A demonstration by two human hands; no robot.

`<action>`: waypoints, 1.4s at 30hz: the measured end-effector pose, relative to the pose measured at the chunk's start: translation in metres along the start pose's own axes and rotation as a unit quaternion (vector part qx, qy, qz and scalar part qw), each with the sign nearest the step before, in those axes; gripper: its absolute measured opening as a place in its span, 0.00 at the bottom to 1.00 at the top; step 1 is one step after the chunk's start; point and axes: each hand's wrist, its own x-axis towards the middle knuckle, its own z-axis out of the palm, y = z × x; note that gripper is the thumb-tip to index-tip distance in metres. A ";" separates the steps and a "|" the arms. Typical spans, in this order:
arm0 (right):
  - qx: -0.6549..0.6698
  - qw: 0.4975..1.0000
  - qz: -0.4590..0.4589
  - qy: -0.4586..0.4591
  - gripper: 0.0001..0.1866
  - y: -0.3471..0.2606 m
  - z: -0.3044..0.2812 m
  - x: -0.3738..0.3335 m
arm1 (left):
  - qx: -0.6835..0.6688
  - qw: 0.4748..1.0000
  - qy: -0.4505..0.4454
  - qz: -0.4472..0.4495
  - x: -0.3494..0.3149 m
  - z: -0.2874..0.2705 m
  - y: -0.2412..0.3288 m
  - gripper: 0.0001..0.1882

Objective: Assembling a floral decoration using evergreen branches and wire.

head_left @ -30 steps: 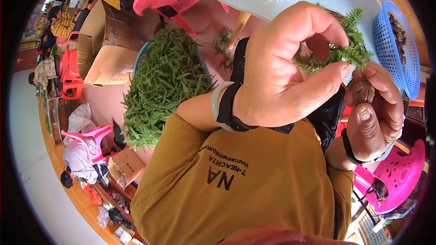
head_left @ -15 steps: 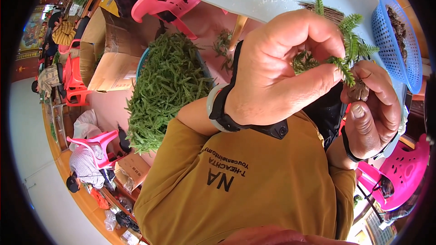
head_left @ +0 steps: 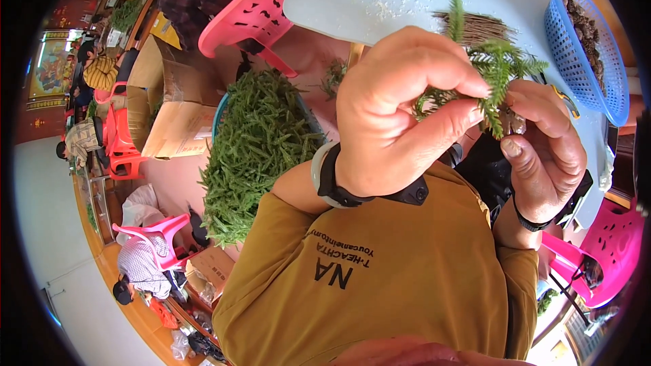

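My left hand (head_left: 400, 115) has its thumb and forefinger pinched on a green fir-like sprig (head_left: 498, 64), whose leafy tips spread upward and to the right. Close beside it, my right hand (head_left: 548, 152) grips a small brown, pine cone-like piece (head_left: 514, 124) between thumb and fingers. The sprig's lower leaves hang against this brown piece; whether the two are joined, I cannot tell. More green leaf shows behind my left fingers. Both hands are raised in front of my chest, near the table edge.
On the pale table (head_left: 339, 0) lie a bundle of thin brown sticks (head_left: 485, 27), white crumbs and a yellow-and-black handled tool (head_left: 568, 103). A blue basket (head_left: 576, 71) holds brown pieces. Heaped green sprigs (head_left: 261, 149), a cardboard box (head_left: 180, 88) and a pink chair (head_left: 251, 17) stand left.
Both hands, still together, have moved slightly left in the view, and the sprig has tilted a little. The handled tool behind my right hand now shows. The surroundings have shifted as the view moved.
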 end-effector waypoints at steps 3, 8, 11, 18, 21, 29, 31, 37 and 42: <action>-0.004 1.000 -0.008 -0.014 0.17 0.001 -0.001 0.003 | 0.064 0.997 0.001 0.043 0.001 0.002 0.002 0.10; 0.085 0.994 0.047 0.046 0.18 -0.005 0.013 0.000 | 0.101 0.992 0.001 0.070 0.002 0.003 0.000 0.08; 0.088 0.994 0.040 0.043 0.20 -0.001 0.008 0.000 | 0.137 0.984 -0.009 0.109 0.002 0.002 -0.004 0.08; -0.063 0.996 -0.027 -0.052 0.25 -0.002 -0.005 0.006 | 0.096 0.992 -0.058 0.060 0.004 -0.001 -0.001 0.09; -0.030 0.995 -0.026 -0.088 0.26 0.001 -0.012 0.011 | 0.104 0.986 -0.121 0.050 0.007 -0.006 0.002 0.09; 0.077 0.996 0.042 0.004 0.26 0.011 0.002 0.005 | 0.045 0.994 -0.097 0.038 -0.001 0.001 -0.005 0.11; 0.083 0.996 0.045 0.004 0.25 0.012 0.005 0.004 | 0.026 0.996 -0.080 0.027 -0.002 0.002 -0.004 0.11; 0.135 0.988 0.071 0.001 0.27 0.013 0.011 0.001 | 0.050 0.996 -0.066 -0.021 -0.008 -0.004 -0.008 0.10; 0.166 0.984 0.063 0.021 0.27 0.015 0.015 0.001 | 0.046 0.998 0.000 -0.052 -0.009 0.006 -0.009 0.08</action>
